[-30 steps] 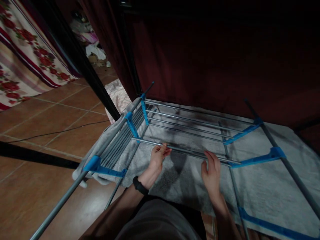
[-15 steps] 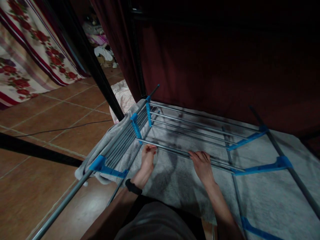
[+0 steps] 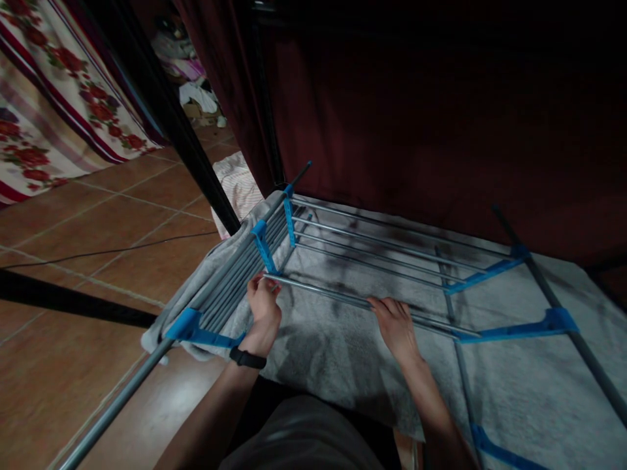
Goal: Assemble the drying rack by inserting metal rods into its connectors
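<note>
- Front rod: lies across the drying rack, over the grey blanket.
- Left hand: at the rod's left end, just beside the left blue bracket. Fingers curled, closed on the rod; exact thumb contact hard to see.
- Right hand: right of the rod's middle, fingers bent over the top and closed on it. Thumb hidden.
- Right blue bracket: at the rod's right end.
- Back rods: beyond the front rod, roughly parallel to it.
- Dark red curtain: farther beyond the rod.
- Tiled floor: left of the rod, past the rack's side.
- Black wristband: left wrist, near side of the rod.
</note>
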`<act>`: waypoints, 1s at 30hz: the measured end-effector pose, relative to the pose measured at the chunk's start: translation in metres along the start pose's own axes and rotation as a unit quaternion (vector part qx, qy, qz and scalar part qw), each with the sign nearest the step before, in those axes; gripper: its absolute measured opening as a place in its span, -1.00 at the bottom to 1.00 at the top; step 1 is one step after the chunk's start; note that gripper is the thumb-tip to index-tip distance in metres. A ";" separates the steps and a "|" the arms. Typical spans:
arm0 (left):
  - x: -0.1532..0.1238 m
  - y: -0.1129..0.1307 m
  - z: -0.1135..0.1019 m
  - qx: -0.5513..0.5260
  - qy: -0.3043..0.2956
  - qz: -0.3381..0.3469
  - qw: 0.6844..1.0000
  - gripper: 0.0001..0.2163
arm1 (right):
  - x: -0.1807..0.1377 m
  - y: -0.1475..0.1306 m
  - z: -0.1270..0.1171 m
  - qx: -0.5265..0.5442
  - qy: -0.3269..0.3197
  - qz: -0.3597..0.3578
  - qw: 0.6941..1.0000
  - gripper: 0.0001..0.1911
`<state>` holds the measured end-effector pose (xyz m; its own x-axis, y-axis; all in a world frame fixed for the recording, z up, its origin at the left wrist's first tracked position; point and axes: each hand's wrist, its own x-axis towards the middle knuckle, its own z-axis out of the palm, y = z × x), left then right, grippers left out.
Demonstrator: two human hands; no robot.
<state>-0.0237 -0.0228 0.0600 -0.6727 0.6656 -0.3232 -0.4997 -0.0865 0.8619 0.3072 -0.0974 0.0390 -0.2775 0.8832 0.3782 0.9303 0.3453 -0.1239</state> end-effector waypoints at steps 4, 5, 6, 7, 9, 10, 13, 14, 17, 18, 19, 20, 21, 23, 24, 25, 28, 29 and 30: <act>-0.007 0.001 0.002 -0.026 -0.050 -0.054 0.997 -0.85 | 0.002 0.000 0.000 -0.005 0.001 0.004 1.000 -0.64; -0.008 0.000 0.002 -0.025 -0.060 -0.052 0.997 -0.83 | 0.002 0.000 0.000 -0.007 0.000 0.004 1.000 -0.64; -0.009 0.000 0.003 -0.021 -0.067 -0.049 0.996 -0.83 | 0.001 0.000 0.000 -0.008 -0.001 0.003 1.000 -0.64; -0.009 -0.001 0.003 -0.015 -0.070 -0.047 0.996 -0.83 | 0.001 -0.001 0.000 -0.009 -0.003 0.003 1.000 -0.64; -0.008 -0.003 0.003 0.000 -0.067 -0.043 0.997 -0.83 | 0.002 -0.003 0.000 -0.005 -0.008 0.001 1.000 -0.64; -0.007 -0.004 0.002 0.005 -0.063 -0.042 0.997 -0.82 | 0.003 -0.006 0.000 -0.001 -0.012 -0.001 1.000 -0.64; -0.001 -0.006 0.001 0.020 -0.070 -0.036 0.997 -0.78 | 0.014 -0.021 0.001 0.012 -0.030 -0.013 0.999 -0.64; 0.001 -0.007 0.000 0.026 -0.075 -0.034 0.996 -0.77 | 0.019 -0.027 0.001 0.012 -0.040 -0.016 0.999 -0.63; 0.006 -0.011 -0.005 0.061 -0.085 -0.017 0.994 -0.71 | 0.037 -0.043 0.002 0.002 -0.081 -0.017 0.997 -0.62; 0.008 -0.012 -0.007 0.074 -0.077 -0.005 0.994 -0.70 | 0.043 -0.046 0.001 -0.003 -0.095 -0.014 0.995 -0.62; 0.010 -0.014 -0.009 0.088 -0.062 0.012 0.994 -0.70 | 0.047 -0.048 0.000 -0.008 -0.107 -0.011 0.994 -0.61; 0.011 -0.015 -0.010 0.098 -0.041 0.032 0.994 -0.72 | 0.051 -0.049 -0.001 -0.013 -0.118 -0.009 0.993 -0.62; 0.013 -0.016 -0.011 0.103 -0.016 0.054 0.993 -0.76 | 0.053 -0.048 -0.002 -0.017 -0.127 -0.008 0.992 -0.62; 0.018 -0.017 -0.010 0.102 0.024 0.089 0.991 -0.82 | 0.055 -0.046 -0.004 -0.023 -0.135 -0.014 0.990 -0.63; 0.021 -0.016 -0.008 0.100 0.034 0.102 0.989 -0.83 | 0.055 -0.045 -0.005 -0.023 -0.135 -0.018 0.990 -0.64; 0.025 -0.015 -0.004 0.097 0.040 0.113 0.988 -0.84 | 0.054 -0.044 -0.005 -0.022 -0.132 -0.022 0.991 -0.64; 0.038 -0.012 0.011 0.071 0.033 0.128 0.989 -0.70 | 0.052 -0.041 -0.002 -0.014 -0.109 -0.031 0.993 -0.66; 0.042 -0.012 0.016 0.055 0.024 0.126 0.990 -0.64 | 0.051 -0.040 0.000 -0.011 -0.101 -0.035 0.994 -0.66; 0.045 -0.011 0.021 0.039 0.011 0.119 0.992 -0.58 | 0.050 -0.039 0.001 -0.009 -0.095 -0.038 0.995 -0.66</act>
<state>-0.0374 0.0237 0.0437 -0.7787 0.6169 -0.1145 -0.2818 -0.1809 0.9423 0.2567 -0.0662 0.0617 -0.3869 0.8991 0.2049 0.9083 0.4099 -0.0837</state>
